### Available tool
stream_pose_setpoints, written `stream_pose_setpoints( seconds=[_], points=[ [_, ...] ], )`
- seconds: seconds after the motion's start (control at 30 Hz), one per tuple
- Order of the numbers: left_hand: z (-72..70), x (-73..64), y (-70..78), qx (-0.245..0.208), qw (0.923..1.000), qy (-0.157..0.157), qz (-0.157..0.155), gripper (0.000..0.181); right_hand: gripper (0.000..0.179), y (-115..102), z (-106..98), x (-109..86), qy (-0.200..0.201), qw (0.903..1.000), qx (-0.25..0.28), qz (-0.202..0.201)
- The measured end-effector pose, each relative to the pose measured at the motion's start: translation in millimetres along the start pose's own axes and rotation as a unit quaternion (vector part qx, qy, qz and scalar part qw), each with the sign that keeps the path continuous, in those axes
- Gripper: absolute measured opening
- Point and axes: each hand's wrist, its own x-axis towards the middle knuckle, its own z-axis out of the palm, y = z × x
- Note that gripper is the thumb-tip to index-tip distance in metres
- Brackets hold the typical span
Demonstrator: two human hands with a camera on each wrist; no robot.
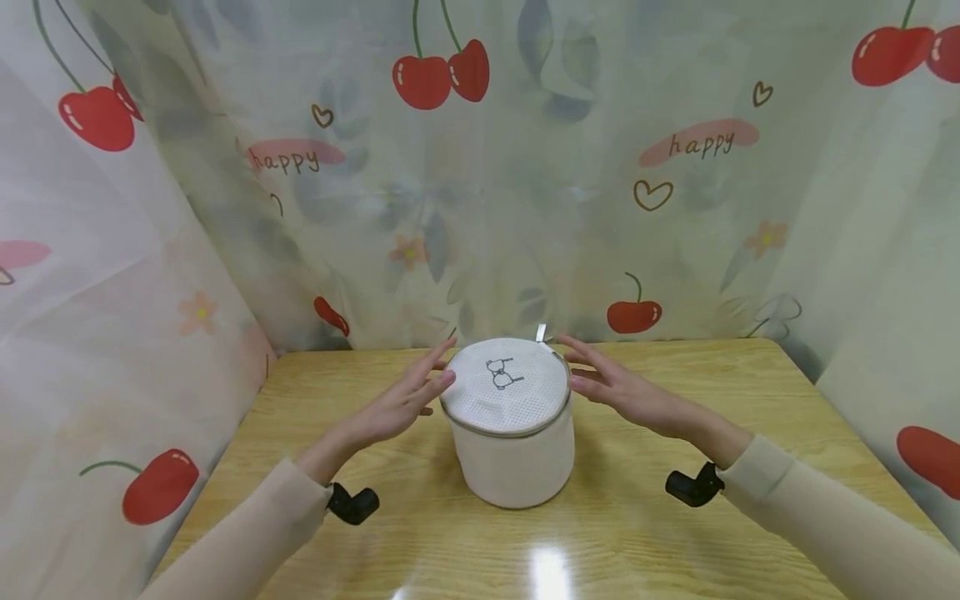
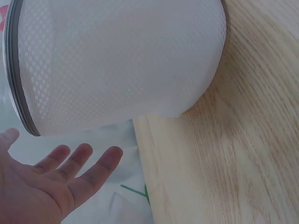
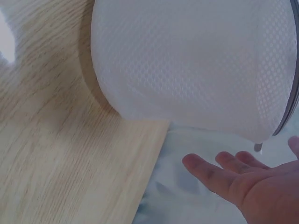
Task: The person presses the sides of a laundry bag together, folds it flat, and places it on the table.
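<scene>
A white mesh laundry bag point(image 1: 513, 467), shaped like a drum, stands upright on the wooden table. Its round lid point(image 1: 517, 404) carries a small line drawing, and a grey zipper point(image 2: 18, 84) runs around the rim. A pull tab point(image 1: 541, 332) sticks up at the back right of the lid. On the bag's left side, my left hand point(image 1: 401, 402) is held up with fingers spread and palm facing the bag. My right hand point(image 1: 626, 390) mirrors it on the other side, fingertips right by the rim. Neither hand grips anything.
The light wooden table point(image 1: 337, 533) extends around the bag, its far edge against a curtain point(image 1: 480, 208) printed with cherries. Curtain panels also hang at the left and right. Black wrist mounts point(image 1: 352, 504) sit at both cuffs.
</scene>
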Motion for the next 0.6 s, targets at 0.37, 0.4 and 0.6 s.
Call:
stream_pose_setpoints(
  seconds=[0.37,0.4,0.6],
  points=[
    [6.4,-4.8,4.1,-0.033,0.9979,0.011,-0.055,0.068,0.072,-1.7,6.0,-0.1,0.006,0.9996,0.009,0.027],
    [7.0,-5.5,4.7,-0.035,0.9976,0.011,-0.059,0.069,0.072,-2.0,6.5,-0.6,0.006,0.9995,0.01,0.029],
    [11.4,-6.2,6.1,-0.048,0.9967,0.006,-0.065,0.069,0.075,-1.2,9.2,-2.1,0.007,0.9995,0.013,0.028]
  ],
)
